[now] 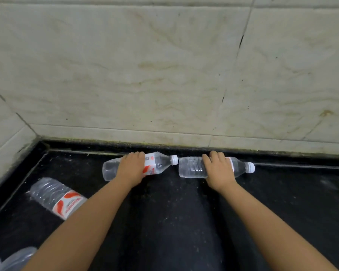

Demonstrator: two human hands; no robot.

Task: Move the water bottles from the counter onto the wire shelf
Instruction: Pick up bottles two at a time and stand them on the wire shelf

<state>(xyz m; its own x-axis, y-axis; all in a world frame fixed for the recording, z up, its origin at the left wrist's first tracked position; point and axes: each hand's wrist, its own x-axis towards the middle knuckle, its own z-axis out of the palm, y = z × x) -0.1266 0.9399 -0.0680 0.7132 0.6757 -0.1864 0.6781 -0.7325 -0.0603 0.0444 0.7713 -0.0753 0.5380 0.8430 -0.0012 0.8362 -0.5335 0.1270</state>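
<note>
While both bottles lie end to end right by the wall, I've got my left hand curled over one bottle and my right hand over the other bottle. Plenty of bare black counter toward me; a third bottle lies near the left edge, contents hard to tell.

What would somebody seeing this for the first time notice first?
Two hands at the back of the black counter, each gripping a bottle lying on its side: the left hand on the left bottle, the right hand on the right bottle. A third bottle lies nearer, at left.
</note>
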